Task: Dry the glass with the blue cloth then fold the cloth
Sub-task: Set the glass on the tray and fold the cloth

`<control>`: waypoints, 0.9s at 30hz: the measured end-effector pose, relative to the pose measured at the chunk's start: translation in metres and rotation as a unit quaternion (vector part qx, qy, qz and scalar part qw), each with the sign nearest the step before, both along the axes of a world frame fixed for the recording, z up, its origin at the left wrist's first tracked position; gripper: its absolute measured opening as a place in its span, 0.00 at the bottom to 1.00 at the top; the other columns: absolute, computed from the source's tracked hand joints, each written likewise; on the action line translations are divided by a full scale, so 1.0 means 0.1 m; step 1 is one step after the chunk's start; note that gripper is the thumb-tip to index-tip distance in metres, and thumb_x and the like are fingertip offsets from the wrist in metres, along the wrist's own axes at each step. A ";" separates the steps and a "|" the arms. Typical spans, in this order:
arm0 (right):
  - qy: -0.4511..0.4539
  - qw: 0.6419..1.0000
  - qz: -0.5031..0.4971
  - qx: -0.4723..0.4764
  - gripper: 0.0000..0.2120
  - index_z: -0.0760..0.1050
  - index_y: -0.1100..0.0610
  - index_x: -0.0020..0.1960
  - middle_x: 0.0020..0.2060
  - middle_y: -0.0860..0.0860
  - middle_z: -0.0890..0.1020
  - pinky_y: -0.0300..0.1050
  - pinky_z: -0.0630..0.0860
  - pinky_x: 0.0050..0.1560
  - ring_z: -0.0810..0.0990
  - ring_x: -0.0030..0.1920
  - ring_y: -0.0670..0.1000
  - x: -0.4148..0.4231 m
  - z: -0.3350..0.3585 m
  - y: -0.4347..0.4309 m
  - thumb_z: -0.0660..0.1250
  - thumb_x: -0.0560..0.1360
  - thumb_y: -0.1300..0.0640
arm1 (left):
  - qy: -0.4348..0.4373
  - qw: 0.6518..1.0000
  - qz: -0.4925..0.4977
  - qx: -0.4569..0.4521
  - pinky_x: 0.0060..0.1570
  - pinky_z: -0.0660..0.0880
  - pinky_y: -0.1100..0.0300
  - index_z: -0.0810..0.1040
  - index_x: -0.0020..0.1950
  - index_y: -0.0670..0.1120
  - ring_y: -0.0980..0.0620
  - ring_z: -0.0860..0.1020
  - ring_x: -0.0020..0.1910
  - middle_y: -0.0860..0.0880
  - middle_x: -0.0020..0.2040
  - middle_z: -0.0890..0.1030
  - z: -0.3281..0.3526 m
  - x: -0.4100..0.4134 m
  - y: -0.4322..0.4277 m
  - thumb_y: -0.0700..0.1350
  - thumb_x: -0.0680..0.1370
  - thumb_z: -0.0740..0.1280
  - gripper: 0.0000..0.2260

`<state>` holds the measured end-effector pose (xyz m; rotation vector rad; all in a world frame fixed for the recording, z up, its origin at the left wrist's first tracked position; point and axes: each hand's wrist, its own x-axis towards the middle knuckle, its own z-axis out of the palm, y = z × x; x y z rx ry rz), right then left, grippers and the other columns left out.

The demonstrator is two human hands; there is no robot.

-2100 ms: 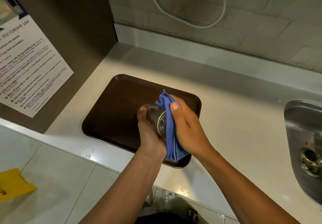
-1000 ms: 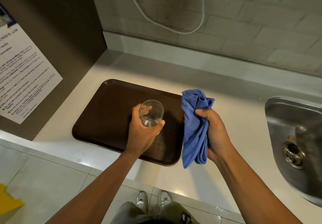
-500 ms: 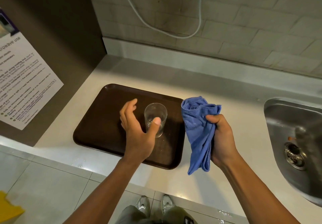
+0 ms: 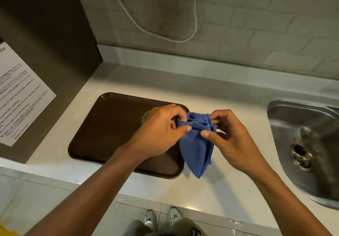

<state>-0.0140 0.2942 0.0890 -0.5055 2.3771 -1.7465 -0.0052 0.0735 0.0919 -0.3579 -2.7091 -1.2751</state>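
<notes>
The blue cloth (image 4: 196, 147) hangs bunched in the air above the right end of the brown tray (image 4: 110, 131). My left hand (image 4: 159, 134) pinches its upper left edge between thumb and fingers. My right hand (image 4: 229, 134) pinches the upper right edge. The glass (image 4: 146, 116) stands on the tray, almost wholly hidden behind my left hand; only a sliver of its rim shows.
A steel sink (image 4: 304, 147) with a drain lies at the right. The white counter (image 4: 229, 96) meets a tiled wall with a hanging white cable (image 4: 165, 35). A brown panel with a printed notice (image 4: 20, 96) stands at the left. Water drops lie on the counter's front edge.
My left hand let go of the glass, which stays on the tray, and moved right to grip the cloth. Both hands now hold the cloth's top edge.
</notes>
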 end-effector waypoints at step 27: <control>-0.069 0.902 0.076 0.419 0.06 0.77 0.49 0.51 0.50 0.49 0.83 0.43 0.74 0.46 0.80 0.45 0.51 -0.69 -0.82 0.49 0.70 0.75 0.55 | -0.157 0.971 -0.088 -0.157 0.39 0.77 0.59 0.83 0.49 0.45 0.52 0.79 0.40 0.50 0.41 0.80 -0.91 -0.71 0.68 0.37 0.75 0.72 0.05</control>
